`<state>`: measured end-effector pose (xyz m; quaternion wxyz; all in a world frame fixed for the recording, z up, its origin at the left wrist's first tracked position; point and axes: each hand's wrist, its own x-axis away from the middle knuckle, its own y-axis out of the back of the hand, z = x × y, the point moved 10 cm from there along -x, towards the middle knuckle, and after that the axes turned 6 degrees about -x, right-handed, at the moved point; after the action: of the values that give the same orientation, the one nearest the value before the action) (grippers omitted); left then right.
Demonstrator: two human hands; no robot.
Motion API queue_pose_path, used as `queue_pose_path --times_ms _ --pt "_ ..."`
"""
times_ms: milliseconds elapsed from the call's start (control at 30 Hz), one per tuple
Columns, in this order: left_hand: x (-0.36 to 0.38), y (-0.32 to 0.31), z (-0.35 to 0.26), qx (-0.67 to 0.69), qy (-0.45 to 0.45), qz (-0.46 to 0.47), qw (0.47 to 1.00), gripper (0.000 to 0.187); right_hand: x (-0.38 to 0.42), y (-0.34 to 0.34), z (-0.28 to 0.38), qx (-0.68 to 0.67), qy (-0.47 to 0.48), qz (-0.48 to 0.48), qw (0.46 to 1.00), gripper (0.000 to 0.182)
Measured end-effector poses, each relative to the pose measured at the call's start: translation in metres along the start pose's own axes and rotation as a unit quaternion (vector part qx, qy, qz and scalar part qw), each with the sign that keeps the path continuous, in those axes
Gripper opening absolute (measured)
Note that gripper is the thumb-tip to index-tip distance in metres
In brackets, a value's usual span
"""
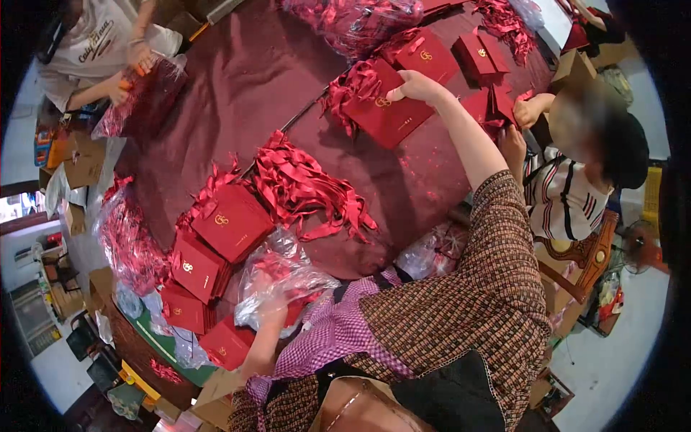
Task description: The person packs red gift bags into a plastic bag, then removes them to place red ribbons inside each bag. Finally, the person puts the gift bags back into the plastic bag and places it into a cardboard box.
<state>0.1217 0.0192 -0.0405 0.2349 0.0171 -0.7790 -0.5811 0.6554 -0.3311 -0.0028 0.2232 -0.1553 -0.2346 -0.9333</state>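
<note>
My right hand (419,88) reaches across the table to a flat red gift bag (385,119) with a gold emblem. Its thumb lies on the front and its fingers go over the edge, gripping the bag. Red ribbons (353,86) bunch at that bag's left end. Close to my body, my left hand (272,311) is at a clear plastic bag (288,259) with red material inside. Plastic and glare hide its fingers. Beside it lie stacks of red gift bags (232,223), and a loose heap of red ribbons (302,191) is spread beyond them.
A dark red cloth (216,93) covers the table. At the far left a person (108,50) handles a plastic-wrapped red pack (147,93). On the right another person (576,187) works on a red bag (500,108). Plastic-wrapped ribbons (129,230) lie along the left edge.
</note>
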Motion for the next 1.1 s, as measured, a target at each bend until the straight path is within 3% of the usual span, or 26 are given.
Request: queue_pose_path --times_ms 67,100,167,200,267,300,433,467,600,667,700,833,900,1100 --pt "0.002 -0.012 0.006 -0.088 -0.021 0.003 0.996 0.044 -0.001 -0.005 0.000 -0.006 -0.003 0.027 1.000 0.059" --pt "0.008 -0.036 0.017 -0.154 -0.081 0.001 0.985 0.040 -0.001 -0.012 0.001 -0.008 -0.005 0.057 0.998 0.060" --pt "0.012 -0.074 0.048 -0.172 -0.039 0.108 0.978 0.037 -0.005 -0.014 -0.003 -0.007 0.004 0.051 0.999 0.060" --pt "0.011 -0.064 0.045 -0.159 -0.027 0.061 0.985 0.037 -0.008 -0.016 -0.005 -0.002 0.012 0.049 0.999 0.060" --pt "0.004 0.032 -0.038 -0.153 -0.106 -0.132 0.974 0.037 -0.009 -0.019 -0.005 0.009 0.010 0.049 0.999 0.058" --pt "0.008 0.042 -0.050 -0.180 -0.157 -0.197 0.951 0.037 -0.011 -0.021 -0.008 -0.007 0.023 0.047 0.999 0.061" --pt "0.001 0.044 -0.052 -0.178 -0.167 -0.195 0.950 0.037 -0.002 -0.028 0.002 0.039 0.015 0.062 0.997 0.064" --pt "-0.001 0.044 -0.050 -0.177 -0.169 -0.194 0.950 0.037 -0.009 -0.031 -0.011 0.012 0.001 0.073 0.997 0.077" --pt "0.003 0.043 -0.048 -0.171 -0.172 -0.191 0.951 0.037 0.006 -0.024 0.011 0.103 0.006 0.047 0.994 0.090" --pt "-0.002 0.042 -0.052 -0.167 -0.173 -0.190 0.952 0.037 -0.002 -0.025 0.008 0.183 0.049 0.005 0.982 0.088" --pt "0.012 0.042 -0.041 -0.165 -0.174 -0.190 0.952 0.037 -0.006 -0.028 0.000 0.147 0.051 0.008 0.988 0.080" --pt "0.026 0.042 -0.021 -0.151 -0.180 -0.189 0.953 0.037 0.016 -0.034 0.014 0.202 0.012 -0.019 0.979 0.070" --pt "0.030 0.041 -0.019 -0.146 -0.181 -0.187 0.955 0.038 0.023 -0.037 0.018 0.210 0.012 -0.024 0.977 0.077" --pt "0.030 0.034 -0.017 -0.137 -0.178 -0.168 0.960 0.038 0.025 -0.042 0.010 0.231 0.006 -0.022 0.973 0.072"
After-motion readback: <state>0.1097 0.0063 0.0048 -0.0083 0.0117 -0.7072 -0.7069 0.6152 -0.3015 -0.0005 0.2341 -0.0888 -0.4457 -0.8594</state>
